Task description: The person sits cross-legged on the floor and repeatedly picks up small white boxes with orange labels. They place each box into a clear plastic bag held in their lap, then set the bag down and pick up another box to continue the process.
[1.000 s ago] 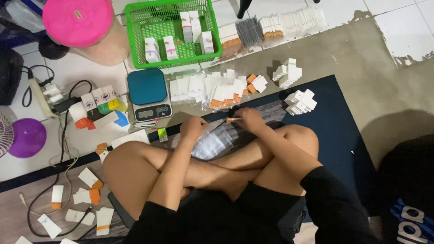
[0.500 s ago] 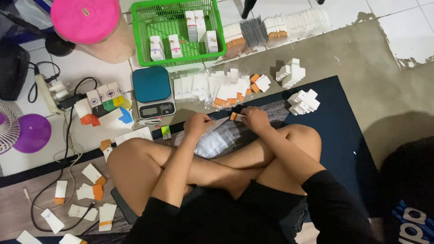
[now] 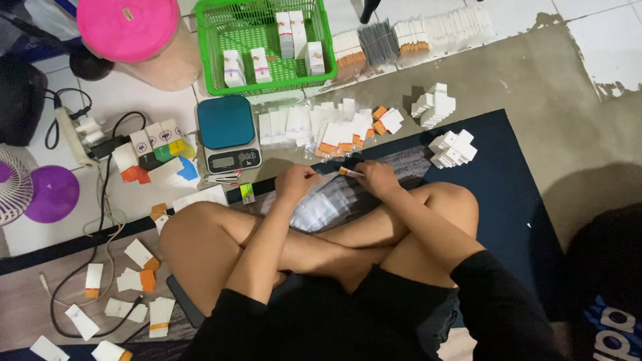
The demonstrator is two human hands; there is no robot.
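Observation:
I sit cross-legged on a dark blue mat. My left hand and my right hand meet over my shins, both pinching a small clear plastic sleeve with an orange end. A pile of clear plastic sleeves lies on my legs just below the hands. In front of the hands lie rows of flat white cartons with orange tips.
A teal kitchen scale stands at the front left. Behind it is a green basket holding white boxes. Stacks of white boxes sit right. A pink-lidded jar, a power strip with cables and scattered cartons lie left.
The view has shifted slightly. My hands stay together over my legs, working the small sleeve; the orange-tipped piece now shows between them.

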